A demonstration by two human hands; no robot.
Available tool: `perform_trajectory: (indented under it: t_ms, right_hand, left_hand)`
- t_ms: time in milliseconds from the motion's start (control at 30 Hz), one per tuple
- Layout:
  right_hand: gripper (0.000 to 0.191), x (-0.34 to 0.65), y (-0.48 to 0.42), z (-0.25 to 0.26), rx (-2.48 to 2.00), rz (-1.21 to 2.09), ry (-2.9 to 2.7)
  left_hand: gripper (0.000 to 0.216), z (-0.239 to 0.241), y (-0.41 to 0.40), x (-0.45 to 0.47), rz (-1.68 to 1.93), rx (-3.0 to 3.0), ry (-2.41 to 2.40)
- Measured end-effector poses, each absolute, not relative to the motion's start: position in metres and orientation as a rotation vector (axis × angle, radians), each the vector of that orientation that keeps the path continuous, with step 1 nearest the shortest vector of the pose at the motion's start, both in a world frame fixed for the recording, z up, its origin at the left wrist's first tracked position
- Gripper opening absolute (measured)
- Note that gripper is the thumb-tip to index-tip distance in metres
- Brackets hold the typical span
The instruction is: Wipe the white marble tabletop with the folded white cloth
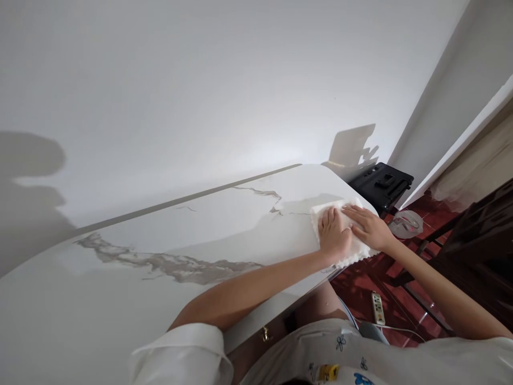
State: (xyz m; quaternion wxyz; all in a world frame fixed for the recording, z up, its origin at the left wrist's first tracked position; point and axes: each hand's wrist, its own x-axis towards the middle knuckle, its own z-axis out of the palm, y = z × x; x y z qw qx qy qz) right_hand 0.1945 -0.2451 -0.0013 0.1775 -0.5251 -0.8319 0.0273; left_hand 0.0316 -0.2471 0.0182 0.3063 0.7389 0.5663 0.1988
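A white cloth [356,251] with a scalloped edge lies spread at the right end of the white marble-patterned tabletop [224,224], partly over its front edge. My left hand [334,234] is on the cloth with its fingers bent and close together, gripping it. Beside it, my right hand [367,227] rests flat on the cloth, fingers stretched out towards the left hand. The two hands are very near each other at the thumbs. Parts of the cloth are hidden under both palms.
A white wall [200,96] runs along the table's back edge. Beyond the right end stand a black case [382,184] and a clear plastic container [406,223]. A power strip [377,308] with a cable lies on the red tiled floor. Dark wooden furniture [473,256] is at right.
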Motion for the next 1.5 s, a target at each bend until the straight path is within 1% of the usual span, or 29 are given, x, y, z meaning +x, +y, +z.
perform_trajectory:
  t_ms: [167, 300, 500, 667, 800, 1000, 1100, 1200, 1267, 1333, 1400, 1433, 1500]
  right_hand:
    - [0.05, 0.228, -0.209, -0.003, -1.586, 0.018, -2.324]
    - [0.049, 0.231, -0.169, -0.001, -1.597, 0.0, -2.357]
    - [0.048, 0.208, -0.104, -0.003, -1.568, -0.014, -2.382]
    - [0.047, 0.179, -0.049, 0.0, -1.595, 0.019, -2.376]
    - [0.045, 0.151, -0.023, 0.007, -1.674, 0.02, -2.328]
    - [0.044, 0.106, -0.019, 0.008, -1.613, -0.047, -2.365]
    - [0.044, 0.082, -0.028, 0.009, -1.6, 0.006, -2.381]
    - [0.044, 0.064, -0.062, 0.025, -1.553, 0.09, -2.342]
    - [0.044, 0.058, -0.106, 0.043, -1.43, 0.107, -2.25]
    - [0.042, 0.061, -0.167, 0.06, -1.258, 0.237, -2.135]
    - [0.037, 0.073, -0.232, 0.068, -1.087, 0.548, -2.105]
    - [0.034, 0.081, -0.262, 0.066, -0.967, 0.788, -2.168]
    - [0.027, 0.102, -0.31, 0.047, -0.74, 1.373, -2.336]
  left_hand:
    - [0.063, 0.022, -0.215, 0.07, 0.56, 1.979, 1.499]
    - [0.062, 0.018, -0.176, 0.081, 0.63, 1.972, 1.543]
    - [0.056, 0.008, -0.119, 0.066, 0.749, 2.015, 1.641]
    - [0.05, 0.006, -0.069, 0.044, 0.769, 2.109, 1.739]
    - [0.046, 0.005, -0.039, 0.024, 0.771, 2.198, 1.783]
    - [0.045, 0.005, -0.029, -0.016, 0.725, 2.249, 1.842]
    - [0.044, 0.005, -0.039, -0.041, 0.695, 2.266, 1.855]
    - [0.045, 0.005, -0.056, -0.066, 0.679, 2.259, 1.909]
    - [0.045, 0.005, -0.067, -0.08, 0.696, 2.239, 1.971]
    - [0.043, 0.005, -0.077, -0.09, 0.723, 2.224, 2.01]
    - [0.04, 0.006, -0.084, -0.096, 0.748, 2.217, 2.02]
    - [0.039, 0.007, -0.086, -0.097, 0.755, 2.206, 2.027]
    - [0.038, 0.009, -0.089, -0.097, 0.755, 2.179, 2.042]
